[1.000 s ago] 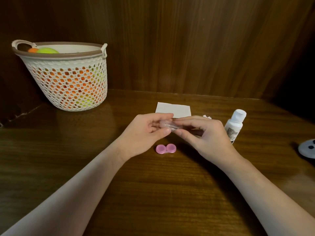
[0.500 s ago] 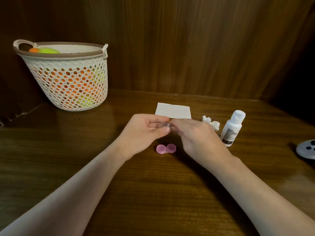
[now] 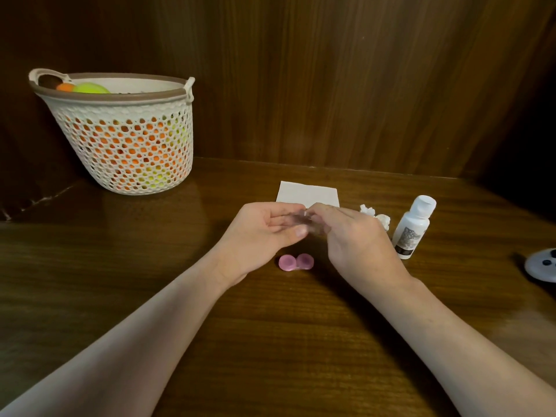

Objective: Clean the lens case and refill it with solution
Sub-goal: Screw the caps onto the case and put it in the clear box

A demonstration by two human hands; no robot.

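Note:
A small clear plastic lens case part (image 3: 304,221) is held above the table between both hands. My left hand (image 3: 264,233) pinches its left end between thumb and fingers. My right hand (image 3: 355,236) grips its right end with curled fingers, back of the hand up, hiding most of that end. A pink double-cup lens case piece (image 3: 296,262) lies on the table just below the hands. The white solution bottle (image 3: 413,230), cap on, stands upright to the right of my right hand.
A folded white tissue (image 3: 308,194) lies behind the hands, and crumpled tissue bits (image 3: 377,216) sit beside the bottle. A white mesh basket (image 3: 120,139) with orange and yellow items stands at the back left. A white device (image 3: 541,264) is at the right edge. Wooden walls close the back.
My right hand has rolled over so its back faces up and has drawn closer to my left hand. The crumpled tissue came into view behind it. The pink piece and bottle stayed put.

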